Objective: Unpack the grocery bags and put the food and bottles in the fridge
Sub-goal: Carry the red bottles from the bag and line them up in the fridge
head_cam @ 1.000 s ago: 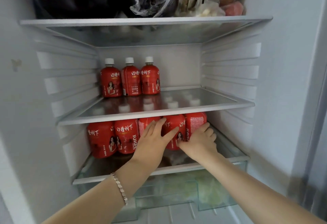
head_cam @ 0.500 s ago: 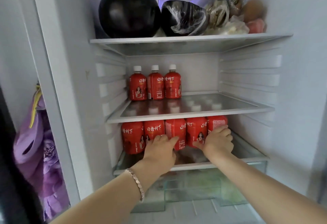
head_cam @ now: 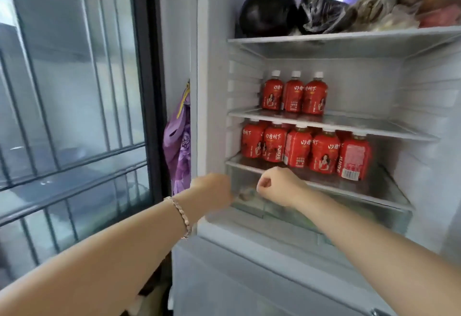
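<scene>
Both hands have come back off the bottles they were touching half a second ago and now hang in front of the lower shelf's near edge, touching nothing. The view has also swung left, so the fridge (head_cam: 212, 66) fills the right half and a barred glass door (head_cam: 74, 91) shows on the left.

The right hand (head_cam: 275, 183) is curled into an empty fist just near of the lower shelf (head_cam: 349, 191). The left hand (head_cam: 212, 187) sits just left of it, in front of the fridge's left wall. Only its back shows, and blurred at that, so I cannot tell how its fingers lie, though nothing seems to be in it. A bracelet (head_cam: 180, 216) circles the left wrist.

The five red juice bottles (head_cam: 324, 153) stand upright in a row along the front of the lower shelf, side by side, with more caps dimly visible behind them. They are as they stood before. Three more red bottles (head_cam: 294, 96) stand together at the far left of the middle shelf (head_cam: 361, 126). The top shelf holds a dark round item (head_cam: 268, 12) and several plastic-wrapped bundles (head_cam: 324, 14).

Below the lower shelf is a clear drawer (head_cam: 249, 201). A purple bag (head_cam: 179, 146) hangs just left of the fridge.
</scene>
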A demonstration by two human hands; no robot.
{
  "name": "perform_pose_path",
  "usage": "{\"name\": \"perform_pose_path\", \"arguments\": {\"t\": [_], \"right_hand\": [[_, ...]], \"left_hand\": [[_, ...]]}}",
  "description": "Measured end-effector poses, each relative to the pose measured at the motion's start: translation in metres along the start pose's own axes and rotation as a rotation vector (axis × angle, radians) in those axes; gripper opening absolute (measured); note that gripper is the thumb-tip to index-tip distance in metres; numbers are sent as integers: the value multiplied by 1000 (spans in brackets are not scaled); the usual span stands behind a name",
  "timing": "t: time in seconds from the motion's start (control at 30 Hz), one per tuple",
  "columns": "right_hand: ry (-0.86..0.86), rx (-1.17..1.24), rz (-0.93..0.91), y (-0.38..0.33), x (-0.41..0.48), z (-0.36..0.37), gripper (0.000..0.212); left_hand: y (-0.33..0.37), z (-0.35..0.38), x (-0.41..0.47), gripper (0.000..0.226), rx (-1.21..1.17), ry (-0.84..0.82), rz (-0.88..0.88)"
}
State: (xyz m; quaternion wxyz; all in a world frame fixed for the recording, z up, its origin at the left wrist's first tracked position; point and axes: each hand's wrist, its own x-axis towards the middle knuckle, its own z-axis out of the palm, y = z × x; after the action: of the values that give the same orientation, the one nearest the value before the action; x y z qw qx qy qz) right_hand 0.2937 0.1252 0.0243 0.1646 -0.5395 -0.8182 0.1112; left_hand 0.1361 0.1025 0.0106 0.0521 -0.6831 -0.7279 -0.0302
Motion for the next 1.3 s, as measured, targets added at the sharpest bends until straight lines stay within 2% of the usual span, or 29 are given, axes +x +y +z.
{"name": "perform_pose_path", "arguments": {"t": [0.13, 0.33, 0.6, 0.8, 1.03, 1.2, 1.3], "right_hand": [[-168, -48, -241, -56, -37, 42, 20], [-405, -134, -679, -177, -133, 104, 18], [-575, -93, -1217, -336, -349, 173, 23], [-659, -81, -1565, -430, -572, 200, 25], [-793, -99, -1912, -498, -856, 197, 22], [-909, -94, -2090, -530, -1007, 189, 26], [-909, -20, -2154, -547, -1083, 190, 26]], "left_hand": [[-40, 12, -93, 30, -101, -56, -259], [-106, 35, -274, 21, -213, -129, -698], [-144, 39, -564, 24, -156, -88, -1195], [-113, 17, -815, 25, -113, -75, -1548], [-23, -16, -1098, 24, -91, -48, -1996], [34, -24, -1236, 22, -121, 1, -2225], [52, -25, -1304, 22, -142, 26, -2349]]}}
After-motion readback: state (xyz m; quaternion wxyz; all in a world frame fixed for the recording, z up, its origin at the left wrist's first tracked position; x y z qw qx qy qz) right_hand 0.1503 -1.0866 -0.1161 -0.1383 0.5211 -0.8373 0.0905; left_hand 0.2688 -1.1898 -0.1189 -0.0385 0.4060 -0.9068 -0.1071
